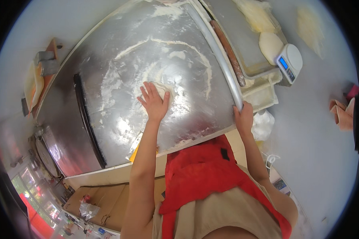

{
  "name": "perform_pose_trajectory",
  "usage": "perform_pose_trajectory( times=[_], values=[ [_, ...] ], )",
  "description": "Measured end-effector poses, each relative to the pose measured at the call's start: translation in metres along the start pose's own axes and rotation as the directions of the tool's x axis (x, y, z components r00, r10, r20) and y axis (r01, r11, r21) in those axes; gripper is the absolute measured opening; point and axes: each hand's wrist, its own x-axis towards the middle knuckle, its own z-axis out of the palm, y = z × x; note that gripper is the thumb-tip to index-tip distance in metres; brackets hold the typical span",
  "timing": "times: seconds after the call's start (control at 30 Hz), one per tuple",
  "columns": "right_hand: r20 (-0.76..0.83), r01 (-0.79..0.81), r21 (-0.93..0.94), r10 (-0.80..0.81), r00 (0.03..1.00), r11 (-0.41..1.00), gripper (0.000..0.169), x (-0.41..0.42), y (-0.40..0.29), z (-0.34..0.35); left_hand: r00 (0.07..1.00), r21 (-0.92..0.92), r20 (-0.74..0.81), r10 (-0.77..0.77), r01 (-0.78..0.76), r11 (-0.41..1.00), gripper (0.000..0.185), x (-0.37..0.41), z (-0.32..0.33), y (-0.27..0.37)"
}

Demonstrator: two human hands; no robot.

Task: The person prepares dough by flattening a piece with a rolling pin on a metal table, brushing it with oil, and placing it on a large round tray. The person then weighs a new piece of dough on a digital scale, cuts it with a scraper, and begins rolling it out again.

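My left hand (155,104) lies palm down with its fingers spread on a flattened round of pale dough (164,89), covering part of it. Beneath is a floured metal worktop (194,119), with an arc of flour around the dough's far side. At the worktop's right edge my right hand (245,117) grips the near end of a long, ribbed, silvery tube (220,49). Beyond that tube lies a brown rolling pin (227,53), dusted with flour. A scraper with an orange part (134,154) sits at the front edge, partly hidden by my left forearm.
A long dark bar (88,122) crosses the worktop's left side. On the right are a digital scale (290,61), a smooth mass of dough (270,47), a plastic bag (258,15) and a pale rectangular tray (260,95). Metal cylinders (49,67) stand at the far left.
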Motion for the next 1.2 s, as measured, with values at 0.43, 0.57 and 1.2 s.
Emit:
perform_pose_trajectory(
  times=[0.43,0.57,1.2],
  values=[
    [0.037,-0.23,0.51,0.246,0.968,0.829,0.046,0.078,0.061,0.027,0.982,-0.167,0.12,0.147,-0.126,0.978,0.07,0.031,0.0,0.021],
    [0.367,-0.499,0.608,0.339,0.866,0.617,0.047,0.108,0.063,0.032,0.996,0.071,-0.036,0.084,-0.081,0.994,0.07,0.022,-0.007,0.002],
    [0.533,-0.391,0.614,0.005,0.846,0.686,0.036,0.07,0.034,-0.072,0.887,0.068,0.22,-0.405,0.4,0.914,0.086,-0.25,-0.02,-0.139]
  ],
)
